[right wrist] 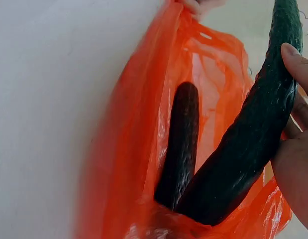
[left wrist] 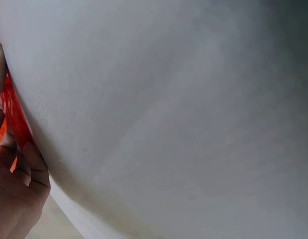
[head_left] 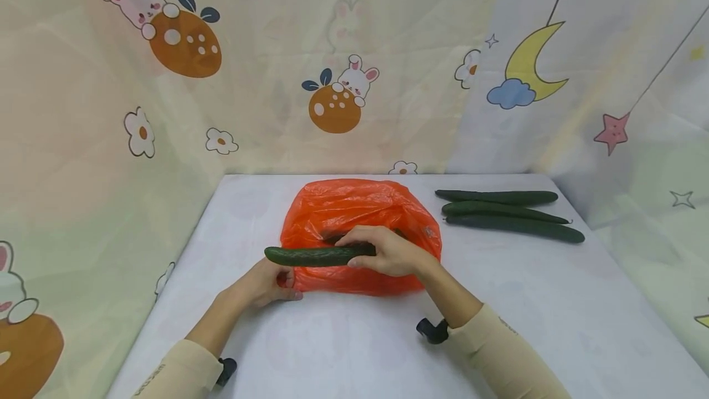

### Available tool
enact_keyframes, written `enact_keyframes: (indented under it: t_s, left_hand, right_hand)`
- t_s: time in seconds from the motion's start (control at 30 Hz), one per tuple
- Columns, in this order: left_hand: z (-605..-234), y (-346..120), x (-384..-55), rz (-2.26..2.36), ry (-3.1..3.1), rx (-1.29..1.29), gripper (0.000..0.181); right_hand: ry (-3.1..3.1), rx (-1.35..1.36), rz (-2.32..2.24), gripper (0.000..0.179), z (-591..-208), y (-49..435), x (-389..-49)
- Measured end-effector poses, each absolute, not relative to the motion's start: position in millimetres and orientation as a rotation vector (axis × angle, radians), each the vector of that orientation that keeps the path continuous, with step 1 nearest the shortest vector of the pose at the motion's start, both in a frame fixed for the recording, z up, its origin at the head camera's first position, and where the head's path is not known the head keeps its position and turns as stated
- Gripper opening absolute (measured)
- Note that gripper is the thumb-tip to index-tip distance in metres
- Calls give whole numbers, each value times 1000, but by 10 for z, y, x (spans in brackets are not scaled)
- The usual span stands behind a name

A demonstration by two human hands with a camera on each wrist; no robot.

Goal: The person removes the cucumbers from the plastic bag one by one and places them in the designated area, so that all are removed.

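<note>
My right hand [head_left: 392, 252] grips a dark green cucumber [head_left: 307, 257] over a red-orange plastic bag [head_left: 360, 202]. One end of this cucumber points left; the other is hidden by my hand in the head view. In the right wrist view that end of the gripped cucumber [right wrist: 243, 144] reaches to the bag's mouth. Inside the bag lies another cucumber [right wrist: 182, 134], its rounded tip showing. At the bag's near left edge, my left hand [head_left: 266, 286] pinches the plastic, also seen in the left wrist view as a red strip between the fingers [left wrist: 37, 164].
Three more cucumbers lie side by side at the table's back right: a far one [head_left: 498, 197], a middle one [head_left: 501, 210] and a near one [head_left: 517, 226]. The white table [head_left: 343, 350] ends at a patterned cloth backdrop [head_left: 266, 91]. Small black cameras sit at both wrists.
</note>
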State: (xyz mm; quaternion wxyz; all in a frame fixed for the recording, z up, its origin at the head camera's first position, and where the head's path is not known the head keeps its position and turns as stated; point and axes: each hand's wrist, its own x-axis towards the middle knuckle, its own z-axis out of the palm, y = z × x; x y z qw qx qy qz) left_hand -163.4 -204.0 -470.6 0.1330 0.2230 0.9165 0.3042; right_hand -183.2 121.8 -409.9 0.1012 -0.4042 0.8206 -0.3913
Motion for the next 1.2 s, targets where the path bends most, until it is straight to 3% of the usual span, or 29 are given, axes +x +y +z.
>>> enact_keyframes:
  t_s: [0.53,0.97,1.2]
  left_hand:
    - [-4711,-2020,-1620,940,2656,575,33]
    - [-4730,-2013,-1610,868,2688,425,44]
    - [-4705,-2016,-1592,811,2748,475,55]
  right_hand:
    - [2320,-1425,-1317,42,-3903,1016,-1698]
    - [2316,-1557,-1315,41,-3789,965,-1577]
    - [2253,-1526,-1398,42,-3674,967,-1464]
